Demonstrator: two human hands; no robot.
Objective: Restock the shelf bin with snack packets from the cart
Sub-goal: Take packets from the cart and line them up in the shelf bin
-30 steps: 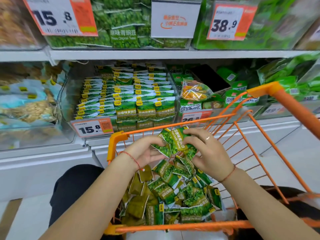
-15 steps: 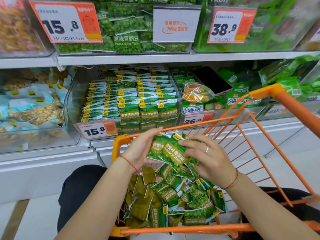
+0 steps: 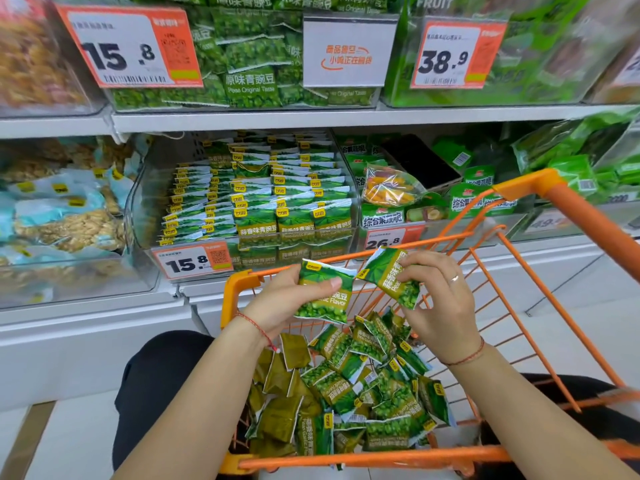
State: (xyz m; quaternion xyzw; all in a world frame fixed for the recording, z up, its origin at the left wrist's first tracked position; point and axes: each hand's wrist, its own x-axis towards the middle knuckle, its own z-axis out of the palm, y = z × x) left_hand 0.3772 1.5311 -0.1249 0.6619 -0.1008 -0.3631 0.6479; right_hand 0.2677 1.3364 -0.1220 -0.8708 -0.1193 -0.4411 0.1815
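Observation:
Above the orange wire cart (image 3: 526, 188), my left hand (image 3: 280, 303) grips a green pea snack packet (image 3: 325, 299), thumb across its front. To the right, my right hand (image 3: 440, 299) pinches a second green packet (image 3: 391, 277), tilted. Several more green packets (image 3: 360, 386) lie heaped in the cart below both hands. The clear shelf bin (image 3: 145, 202) straight ahead holds neat rows of the same packets (image 3: 277, 202), behind a 15.8 price tag (image 3: 192, 261).
A neighbouring bin on the right holds mixed vegetable crisp bags (image 3: 384, 216) and an orange-filled bag (image 3: 388, 185). On the left sits a bin of pale blue nut packs (image 3: 65, 216). The upper shelf (image 3: 311, 116) carries more green pea bags. My dark-clothed knees flank the cart.
Both hands have risen from the heap in the cart, and the bundle they held together is now split: one packet in each hand, held apart near the cart's front rim.

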